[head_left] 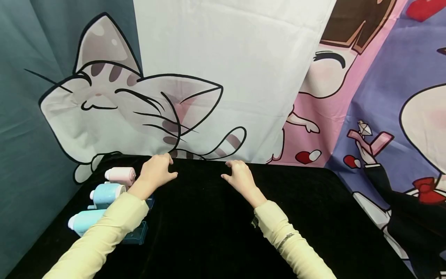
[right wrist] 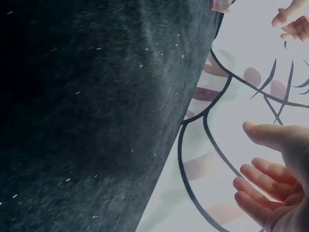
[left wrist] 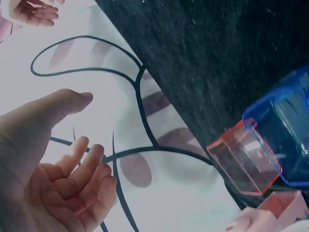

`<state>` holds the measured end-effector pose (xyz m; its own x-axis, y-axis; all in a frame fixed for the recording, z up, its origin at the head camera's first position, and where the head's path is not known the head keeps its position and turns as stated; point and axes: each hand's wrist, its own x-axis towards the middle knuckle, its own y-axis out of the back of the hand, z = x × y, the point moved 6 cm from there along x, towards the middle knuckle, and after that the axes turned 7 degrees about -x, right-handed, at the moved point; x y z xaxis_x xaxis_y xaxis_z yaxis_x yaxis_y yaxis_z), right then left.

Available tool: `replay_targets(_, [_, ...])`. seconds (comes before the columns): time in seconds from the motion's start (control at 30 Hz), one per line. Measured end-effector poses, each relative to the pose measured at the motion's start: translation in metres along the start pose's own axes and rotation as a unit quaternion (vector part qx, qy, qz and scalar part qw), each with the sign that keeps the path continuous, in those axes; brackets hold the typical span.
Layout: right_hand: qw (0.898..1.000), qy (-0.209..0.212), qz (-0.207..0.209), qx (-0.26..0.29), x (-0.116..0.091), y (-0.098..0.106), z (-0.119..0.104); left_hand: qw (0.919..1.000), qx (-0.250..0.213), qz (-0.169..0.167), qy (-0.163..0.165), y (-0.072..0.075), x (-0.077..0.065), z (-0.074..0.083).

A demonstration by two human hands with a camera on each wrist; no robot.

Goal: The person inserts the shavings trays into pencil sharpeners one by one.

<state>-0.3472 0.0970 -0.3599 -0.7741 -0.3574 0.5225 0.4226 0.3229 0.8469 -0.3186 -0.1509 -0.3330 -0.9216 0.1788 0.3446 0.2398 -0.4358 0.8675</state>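
My left hand point(head_left: 155, 173) hovers at the table's far edge, with the thumb apart from loosely bent fingers and nothing in its grasp. Across from it, my right hand point(head_left: 240, 178) is held in the same way, also holding nothing. Nearest to the left hand and forearm stand a pink rounded object point(head_left: 120, 175), a light blue one point(head_left: 106, 193) and a larger aqua one point(head_left: 88, 220), each with a whitish knob at one end. The left sleeve partly hides them. In the left wrist view, a clear blue box point(left wrist: 285, 135) and a clear reddish box point(left wrist: 247, 162) show beside them.
A black cloth point(head_left: 209, 232) covers the table. Directly behind its far edge hangs a curtain point(head_left: 226, 50) printed with a cat and cartoon figures. A grey-blue curtain point(head_left: 24, 135) borders the left side.
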Motion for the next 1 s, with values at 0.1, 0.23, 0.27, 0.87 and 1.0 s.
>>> replay_targets(0.1, [1.000,0.007,0.001,0.006,0.005,0.000,-0.006,1.0000,0.006,-0.006,0.005,0.007,-0.001,-0.005])
replay_targets(0.23, [1.000,0.010,-0.004,0.016,0.011,-0.002,-0.015,0.9997,0.011,-0.014,0.015,0.015,-0.002,-0.015])
replay_targets(0.27, [1.000,0.011,-0.004,0.019,0.013,-0.003,-0.017,0.9997,0.011,-0.016,0.017,0.016,-0.003,-0.018])
replay_targets(0.87, [0.996,0.043,0.057,0.043,0.025,-0.013,-0.045,0.9995,0.026,0.001,0.018,0.039,-0.012,-0.054])
replay_targets(1.0, [0.994,0.058,0.080,0.049,0.027,-0.014,-0.054,0.9995,0.023,0.004,0.020,0.044,-0.014,-0.064])
